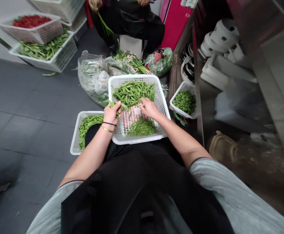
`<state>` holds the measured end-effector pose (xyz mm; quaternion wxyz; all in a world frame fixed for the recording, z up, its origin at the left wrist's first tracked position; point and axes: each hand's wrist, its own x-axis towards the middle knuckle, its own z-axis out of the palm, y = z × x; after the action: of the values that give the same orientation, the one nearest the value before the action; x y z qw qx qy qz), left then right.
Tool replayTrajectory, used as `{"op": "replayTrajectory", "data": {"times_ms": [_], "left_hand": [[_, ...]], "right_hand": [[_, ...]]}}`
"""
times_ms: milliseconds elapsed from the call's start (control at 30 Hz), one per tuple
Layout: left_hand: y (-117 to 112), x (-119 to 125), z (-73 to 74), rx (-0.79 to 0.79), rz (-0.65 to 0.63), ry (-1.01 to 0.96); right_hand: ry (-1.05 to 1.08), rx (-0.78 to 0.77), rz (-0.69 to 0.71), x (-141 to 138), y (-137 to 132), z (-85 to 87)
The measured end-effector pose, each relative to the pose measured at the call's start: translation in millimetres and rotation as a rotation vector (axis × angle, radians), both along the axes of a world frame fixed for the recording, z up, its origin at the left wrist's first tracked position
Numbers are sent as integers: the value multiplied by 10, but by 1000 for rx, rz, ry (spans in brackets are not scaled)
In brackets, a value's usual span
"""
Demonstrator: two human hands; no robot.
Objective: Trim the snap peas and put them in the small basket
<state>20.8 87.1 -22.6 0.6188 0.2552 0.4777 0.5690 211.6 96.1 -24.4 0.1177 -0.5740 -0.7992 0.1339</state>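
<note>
1. Two bare hands work above a white plastic basket (134, 77) that rests on the person's lap, against a black apron (142, 172).
2. The left hand (112, 114) is clenched around a few green beans (115, 108), holding them at the basket's left edge. A black wristband (109, 123) and a gold bangle (106, 129) circle that wrist.
3. The right hand (149, 109) is curled down over the basket, its fingertips at a heap of whole beans (133, 92). Whether it is grasping one cannot be told.
4. Inside the same basket, on the near side, lies a smaller pile of fine green trimmings (142, 127).
5. Just left of it, a second white basket (74, 136) holds more beans (88, 125).
6. To the right, a small white basket holds chopped greens (184, 102).
7. Far off, plastic bags of greens (90, 78) lie on the grey tile floor (34, 97), and a seated co-worker's hands (94, 4) hold green stalks (105, 25).
</note>
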Motion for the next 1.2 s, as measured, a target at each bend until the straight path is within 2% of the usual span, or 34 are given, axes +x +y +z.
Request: {"op": "replayTrajectory", "data": {"times_ms": [167, 300, 367, 433, 500, 567, 633, 767, 833, 900, 967, 1000, 1033, 1100, 1200], "left_hand": [[-307, 4, 143, -2, -26, -92], [-506, 31, 177, -29, -62, -183], [-582, 30, 192, -69, -122, -254], [-646, 32, 208, -104, -161, -277], [-700, 36, 220, -110, -153, -224], [-751, 36, 223, -101, -125, -112], [-805, 24, 217, -104, -180, -15], [-909, -45, 201, -74, -488, 45], [-938, -103, 198, -38, -561, 52], [-945, -161, 196, -29, -580, 54], [-939, -198, 192, -46, -571, 59], [-935, -204, 190, -58, -564, 66], [-931, -201, 188, -67, -560, 80], [-926, -178, 185, -71, -564, 124], [-919, -147, 180, -50, -591, 178]], "right_hand": [[518, -166, 166, -198, -404, 97], [772, -369, 135, -347, -620, 120], [705, -296, 143, -327, -661, 147], [473, -88, 190, -276, -700, 209], [198, 73, 273, -235, -757, 295], [37, 112, 358, -229, -832, 378], [48, 75, 467, -248, -906, 436], [374, -157, 707, -214, -969, 482], [528, -273, 646, -86, -929, 492], [603, -270, 396, 101, -850, 498], [546, -139, 107, 274, -772, 503], [475, -55, 12, 326, -749, 507], [385, 16, -22, 345, -744, 512], [196, 95, 72, 280, -784, 524], [-26, 101, 356, 30, -890, 529]]}}
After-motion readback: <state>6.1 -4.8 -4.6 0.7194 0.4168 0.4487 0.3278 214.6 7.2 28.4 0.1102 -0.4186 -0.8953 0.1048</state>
